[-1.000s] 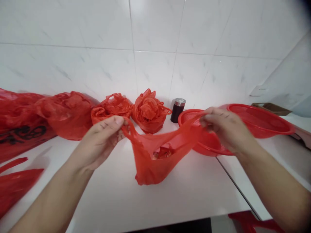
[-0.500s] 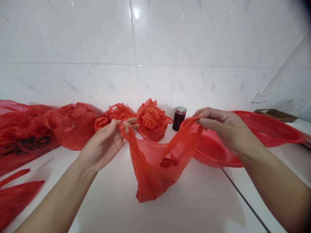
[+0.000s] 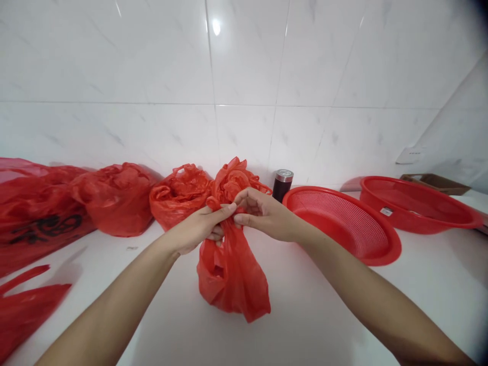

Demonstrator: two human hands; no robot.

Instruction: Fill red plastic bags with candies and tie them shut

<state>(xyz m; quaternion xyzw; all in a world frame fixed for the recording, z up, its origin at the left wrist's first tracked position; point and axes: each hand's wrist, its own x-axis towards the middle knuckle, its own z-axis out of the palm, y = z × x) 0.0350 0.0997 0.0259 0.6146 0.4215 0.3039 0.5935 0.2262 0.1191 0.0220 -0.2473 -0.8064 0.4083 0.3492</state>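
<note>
A thin red plastic bag [image 3: 234, 279] hangs over the white surface, its top gathered into a narrow neck. My left hand [image 3: 202, 226] pinches that neck from the left, thumb on top. From the right, my right hand [image 3: 261, 213] grips the gathered handles with thumb and fingers. Both hands are close together, nearly touching. A dark hole shows in the bag's lower left side; what the bag holds, if anything, is hidden. Right behind my hands sits a bunched red bag [image 3: 236, 175], partly covered by them.
More red bags [image 3: 114, 201] line the wall to the left, and another red bag [image 3: 26, 310] lies at the lower left. A dark cylinder with a silver lid [image 3: 282, 185], a red mesh basket [image 3: 392, 249], a red basin [image 3: 419, 223] and a brown tray [image 3: 438, 183] stand right.
My hands have come together from holding the two handles apart. The bag's open top has been drawn into a narrow gathered neck.
</note>
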